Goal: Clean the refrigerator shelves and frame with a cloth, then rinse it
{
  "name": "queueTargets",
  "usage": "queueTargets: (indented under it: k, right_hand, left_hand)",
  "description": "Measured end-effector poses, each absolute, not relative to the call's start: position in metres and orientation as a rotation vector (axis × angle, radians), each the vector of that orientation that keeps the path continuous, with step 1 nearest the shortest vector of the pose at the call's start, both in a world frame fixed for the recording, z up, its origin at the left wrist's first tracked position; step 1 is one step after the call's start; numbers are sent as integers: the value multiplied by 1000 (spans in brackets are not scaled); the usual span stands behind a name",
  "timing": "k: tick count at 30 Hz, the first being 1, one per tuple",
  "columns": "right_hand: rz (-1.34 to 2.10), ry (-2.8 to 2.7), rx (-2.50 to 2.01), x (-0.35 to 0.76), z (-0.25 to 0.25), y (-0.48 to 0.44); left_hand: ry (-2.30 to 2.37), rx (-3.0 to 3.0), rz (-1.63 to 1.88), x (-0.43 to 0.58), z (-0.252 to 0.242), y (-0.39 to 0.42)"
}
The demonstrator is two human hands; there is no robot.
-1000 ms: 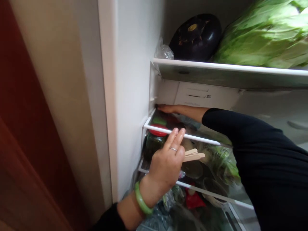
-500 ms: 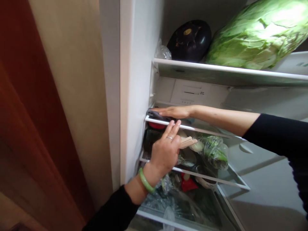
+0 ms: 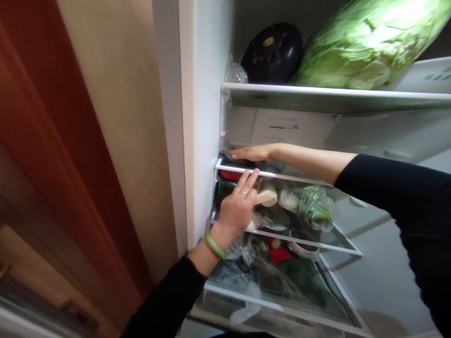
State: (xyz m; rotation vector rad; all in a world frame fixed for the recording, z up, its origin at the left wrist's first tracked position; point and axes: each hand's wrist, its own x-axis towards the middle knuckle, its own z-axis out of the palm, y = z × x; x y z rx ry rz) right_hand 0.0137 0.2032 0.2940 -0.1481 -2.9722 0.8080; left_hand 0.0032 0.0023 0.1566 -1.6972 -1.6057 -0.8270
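My right hand (image 3: 254, 152) reaches in from the right and presses down with straight fingers on a dark grey cloth (image 3: 229, 156). The cloth lies at the left end of the middle fridge shelf, mostly under the fingers. Below it, my left hand (image 3: 237, 209), with a green bangle and a ring, touches the white front edge of that shelf (image 3: 268, 174) with two extended fingertips. Pale flat wooden sticks (image 3: 265, 197) stick out on its thumb side, held in the hand; their other ends are hidden.
Above sit a dark eggplant (image 3: 273, 54) and a large green cabbage (image 3: 366, 47). On lower shelves are bagged green vegetables (image 3: 316, 209), a white bowl (image 3: 305, 249), a red item (image 3: 279, 251) and clear plastic bags (image 3: 232, 272). The fridge's side wall (image 3: 206, 117) stands at the left.
The view has shifted, so the shelves and their contents appear higher. My right forearm has moved left; the hand stays on the cloth. My left hand remains at the shelf edge.
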Motion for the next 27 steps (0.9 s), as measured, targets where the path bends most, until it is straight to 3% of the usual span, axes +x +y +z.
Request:
queueTargets:
  k: [4, 7, 11, 16, 21, 27]
  right_hand:
    - [1054, -3009, -52, 48, 313, 160]
    - [1054, -3012, -10, 64, 321, 137]
    - [757, -2976, 26, 62, 316, 116]
    - [266, -2628, -286, 35, 290, 90]
    - [183, -2469, -275, 48, 271, 87]
    - [156, -2361, -249, 108, 257, 120]
  left_hand:
    - [-1635, -1719, -841, 2, 159, 3]
    - [-1642, -1728, -850, 3, 160, 0]
    - [-1498, -1802, -960, 5, 162, -25]
    - [-1241, -1732, -1195, 2, 179, -63]
    - [-1301, -1670, -1235, -4, 199, -76]
    - [-1257, -1752, -1133, -9, 187, -99]
